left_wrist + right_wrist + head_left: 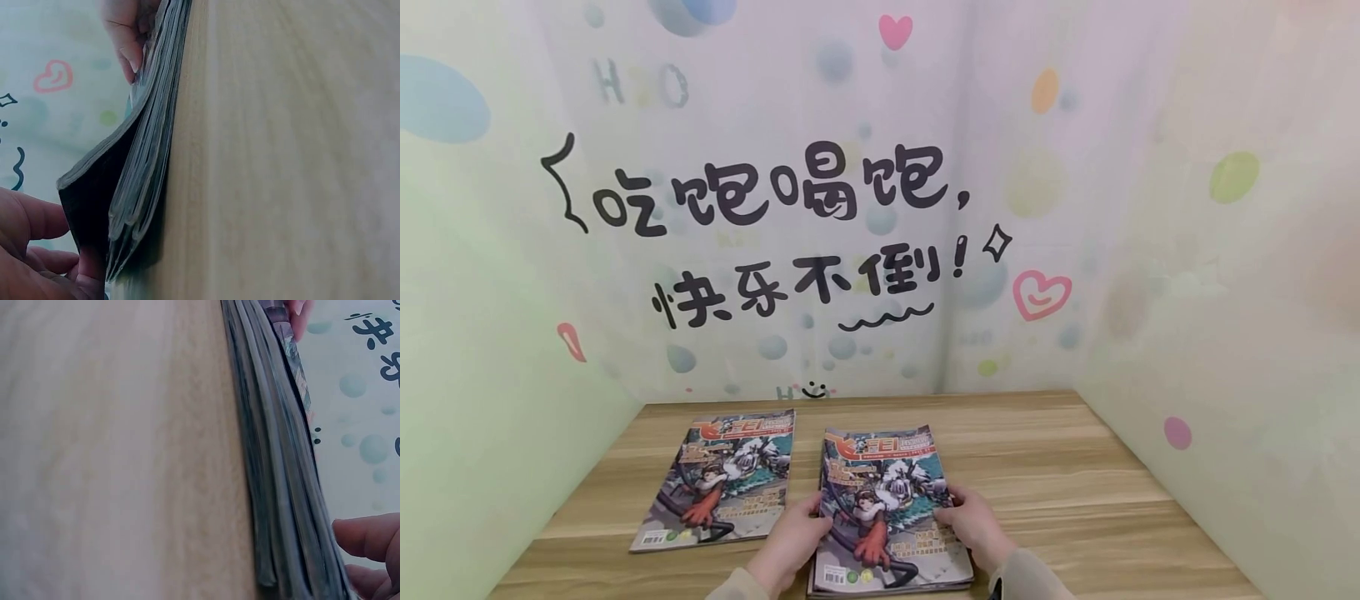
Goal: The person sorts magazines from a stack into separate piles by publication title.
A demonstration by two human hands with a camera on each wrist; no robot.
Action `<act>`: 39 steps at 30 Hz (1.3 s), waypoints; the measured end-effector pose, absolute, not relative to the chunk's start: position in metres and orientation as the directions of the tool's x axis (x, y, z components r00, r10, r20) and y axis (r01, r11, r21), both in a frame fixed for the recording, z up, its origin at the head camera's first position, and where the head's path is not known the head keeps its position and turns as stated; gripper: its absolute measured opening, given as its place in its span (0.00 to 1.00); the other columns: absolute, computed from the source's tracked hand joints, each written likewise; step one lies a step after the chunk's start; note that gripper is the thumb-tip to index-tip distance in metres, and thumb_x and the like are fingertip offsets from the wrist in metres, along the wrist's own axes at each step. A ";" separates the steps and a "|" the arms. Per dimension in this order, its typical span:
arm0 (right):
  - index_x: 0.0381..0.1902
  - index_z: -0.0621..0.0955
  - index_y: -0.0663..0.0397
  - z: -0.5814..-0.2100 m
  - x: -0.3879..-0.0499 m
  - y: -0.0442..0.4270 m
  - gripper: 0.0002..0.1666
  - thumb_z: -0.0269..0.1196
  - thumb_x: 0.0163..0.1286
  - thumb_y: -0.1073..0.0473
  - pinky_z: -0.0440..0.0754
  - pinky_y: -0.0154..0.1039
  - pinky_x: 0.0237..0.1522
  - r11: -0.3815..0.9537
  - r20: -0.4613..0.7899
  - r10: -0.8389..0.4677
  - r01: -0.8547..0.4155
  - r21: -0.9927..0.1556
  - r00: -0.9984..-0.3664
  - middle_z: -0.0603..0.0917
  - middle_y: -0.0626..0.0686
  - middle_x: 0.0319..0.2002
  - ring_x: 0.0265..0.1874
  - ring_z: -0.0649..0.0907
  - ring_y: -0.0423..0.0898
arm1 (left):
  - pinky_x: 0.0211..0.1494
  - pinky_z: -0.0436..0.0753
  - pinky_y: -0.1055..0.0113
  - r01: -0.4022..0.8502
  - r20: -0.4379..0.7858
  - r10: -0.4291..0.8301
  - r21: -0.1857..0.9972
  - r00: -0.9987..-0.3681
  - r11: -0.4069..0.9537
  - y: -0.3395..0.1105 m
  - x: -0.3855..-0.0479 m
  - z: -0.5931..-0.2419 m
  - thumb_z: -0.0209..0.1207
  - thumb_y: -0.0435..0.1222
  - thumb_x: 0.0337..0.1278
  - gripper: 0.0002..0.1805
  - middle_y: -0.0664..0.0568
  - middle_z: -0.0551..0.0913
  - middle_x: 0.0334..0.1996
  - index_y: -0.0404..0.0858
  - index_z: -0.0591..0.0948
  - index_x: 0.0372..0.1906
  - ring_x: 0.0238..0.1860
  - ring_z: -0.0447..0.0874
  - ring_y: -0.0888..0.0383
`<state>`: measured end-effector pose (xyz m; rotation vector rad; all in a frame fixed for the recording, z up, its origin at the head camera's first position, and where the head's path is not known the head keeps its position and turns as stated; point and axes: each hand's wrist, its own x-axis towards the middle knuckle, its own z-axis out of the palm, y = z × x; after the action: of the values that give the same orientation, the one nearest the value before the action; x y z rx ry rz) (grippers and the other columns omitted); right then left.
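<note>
A stack of magazines (880,512) lies at the front middle of the table, its top one showing a colourful comic-style cover. At its left edge, my left hand (792,537) pinches the top magazine, with the thumb over the cover. In the left wrist view, that magazine's near corner (94,165) is bent up from the several below, and the left fingers (81,281) reach under it. My right hand (977,529) grips the opposite edge, thumb on the cover. In the right wrist view, the page edges (281,456) rise beside the right thumb (369,536); the other right fingers are partly hidden.
Left of the stack, a magazine (722,479) with the same cover lies flat and slightly turned. The wooden table (1045,467) extends to the right. A printed wall sheet (850,100) with black lettering stands behind, with pale walls on both sides.
</note>
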<state>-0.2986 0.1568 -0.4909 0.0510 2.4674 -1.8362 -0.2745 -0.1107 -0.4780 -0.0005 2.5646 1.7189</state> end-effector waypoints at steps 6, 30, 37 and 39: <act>0.65 0.65 0.75 -0.493 -0.298 0.159 0.34 0.59 0.61 0.71 0.74 0.54 0.54 0.275 -0.064 0.006 0.063 -0.959 -0.998 0.76 0.69 0.54 0.49 0.77 0.54 | 0.60 0.69 0.39 -0.032 -0.063 0.071 0.929 -0.995 0.369 -0.111 -0.276 -0.476 0.53 0.30 0.60 0.30 0.26 0.69 0.60 0.23 0.63 0.67 0.62 0.66 0.31; 0.55 0.73 0.78 -0.492 -0.298 0.163 0.24 0.57 0.64 0.67 0.77 0.47 0.46 0.238 -0.065 0.023 0.068 -0.969 -0.998 0.80 0.64 0.46 0.40 0.79 0.49 | 0.65 0.70 0.50 -0.194 -0.149 0.267 0.969 -0.952 -0.151 -0.121 -0.281 -0.487 0.42 0.22 0.61 0.37 0.23 0.42 0.70 0.20 0.40 0.71 0.67 0.60 0.35; 0.61 0.70 0.77 -0.485 -0.297 0.163 0.28 0.57 0.65 0.66 0.79 0.46 0.46 0.210 -0.103 0.031 0.107 -0.972 -0.994 0.78 0.67 0.51 0.40 0.80 0.48 | 0.70 0.61 0.48 -0.149 -0.090 0.287 0.970 -0.954 -0.193 -0.121 -0.281 -0.489 0.42 0.22 0.61 0.38 0.25 0.39 0.71 0.21 0.38 0.71 0.70 0.51 0.35; 0.63 0.67 0.77 -0.483 -0.297 0.163 0.30 0.57 0.65 0.66 0.80 0.45 0.43 0.178 -0.110 0.018 0.112 -0.978 -0.994 0.79 0.67 0.51 0.38 0.81 0.48 | 0.71 0.57 0.47 -0.139 -0.077 0.287 0.969 -0.955 -0.202 -0.121 -0.281 -0.489 0.41 0.22 0.61 0.37 0.25 0.37 0.71 0.22 0.38 0.72 0.71 0.48 0.35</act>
<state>-0.2975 0.1628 -0.4834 0.1300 2.3543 -1.9639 -0.2809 -0.1209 -0.4894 0.1745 1.7829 2.2358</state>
